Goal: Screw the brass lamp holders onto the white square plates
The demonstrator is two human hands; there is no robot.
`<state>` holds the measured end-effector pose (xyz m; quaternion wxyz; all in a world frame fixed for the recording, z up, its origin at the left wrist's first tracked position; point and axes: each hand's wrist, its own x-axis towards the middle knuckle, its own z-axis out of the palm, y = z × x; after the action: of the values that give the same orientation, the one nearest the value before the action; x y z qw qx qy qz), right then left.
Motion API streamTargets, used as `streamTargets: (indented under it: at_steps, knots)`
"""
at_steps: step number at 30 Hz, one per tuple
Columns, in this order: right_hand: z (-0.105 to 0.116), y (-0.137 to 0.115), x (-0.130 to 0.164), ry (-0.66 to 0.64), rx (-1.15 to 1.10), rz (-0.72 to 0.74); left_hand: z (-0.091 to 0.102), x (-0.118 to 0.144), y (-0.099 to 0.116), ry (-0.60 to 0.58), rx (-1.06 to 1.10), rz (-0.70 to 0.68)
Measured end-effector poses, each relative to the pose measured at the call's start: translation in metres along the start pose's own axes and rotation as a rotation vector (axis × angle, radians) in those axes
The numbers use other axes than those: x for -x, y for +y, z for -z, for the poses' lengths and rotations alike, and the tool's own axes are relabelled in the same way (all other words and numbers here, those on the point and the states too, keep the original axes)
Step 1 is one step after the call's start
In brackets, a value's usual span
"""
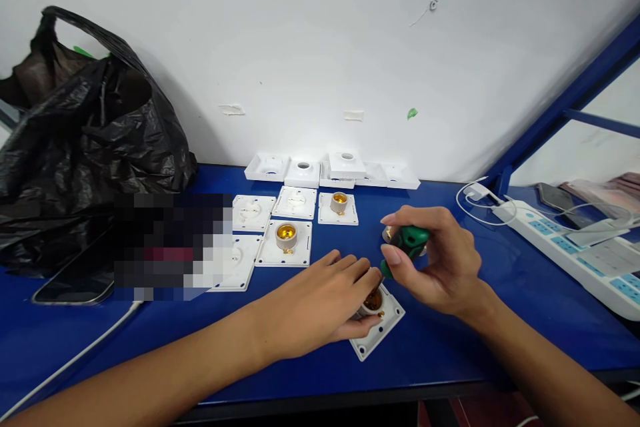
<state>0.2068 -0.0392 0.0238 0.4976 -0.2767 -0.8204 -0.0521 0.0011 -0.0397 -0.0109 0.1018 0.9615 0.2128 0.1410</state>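
A square base plate [383,335] lies diagonally near the front edge of the blue table [300,370]. Left hand [320,303]: fingers closed around its lamp socket [373,301]. Right hand [443,263]: thumb and fingers gripping a green-and-black tool handle [414,239] (working end hidden). Beyond: further plates [267,255], then white covers [302,178] along the wall [325,47].

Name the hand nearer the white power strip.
Right. The right hand is left of the power strip, not touching; the left hand is farther left, on a lamp socket.
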Motion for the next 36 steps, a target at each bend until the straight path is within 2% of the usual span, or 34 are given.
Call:
streamTargets:
  at_steps: [36]
  knots:
    - [-0.0005,0.0004,0.0020,-0.008,-0.017,-0.007,0.0027,-0.0003,0.0026,-0.011,-0.033,-0.009]
